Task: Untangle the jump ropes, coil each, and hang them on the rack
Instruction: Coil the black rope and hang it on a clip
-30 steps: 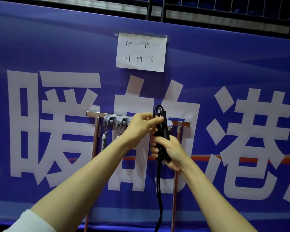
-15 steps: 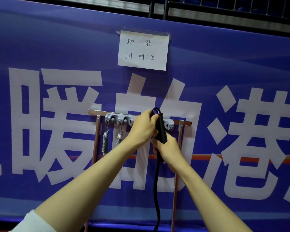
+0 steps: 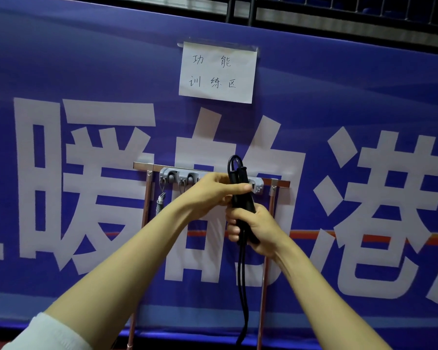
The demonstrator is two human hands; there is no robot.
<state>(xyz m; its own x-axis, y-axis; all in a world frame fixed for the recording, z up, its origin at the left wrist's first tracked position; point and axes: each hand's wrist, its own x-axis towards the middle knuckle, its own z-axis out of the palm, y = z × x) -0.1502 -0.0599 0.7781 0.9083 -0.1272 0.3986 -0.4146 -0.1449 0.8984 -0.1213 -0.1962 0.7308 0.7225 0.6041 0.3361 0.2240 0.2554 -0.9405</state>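
Observation:
A black jump rope is held upright in front of the rack. My right hand grips its two black handles from below. My left hand pinches the handles higher up, thumb across the front. A small loop of cord sticks up above the handles, and the rest of the cord hangs straight down to the bottom of the view. The rack is a copper bar on two thin legs with a grey hook strip fixed to it. My hands hide the strip's middle.
A grey coiled spring-like item hangs from the leftmost hook. Behind the rack stretches a blue banner with large white characters. A white paper sign is taped above. Dark railings run along the top.
Both hands and the rope have dropped slightly and pulled back from the hook strip. My left thumb now lies across the handles instead of the fingers wrapping the rope's top.

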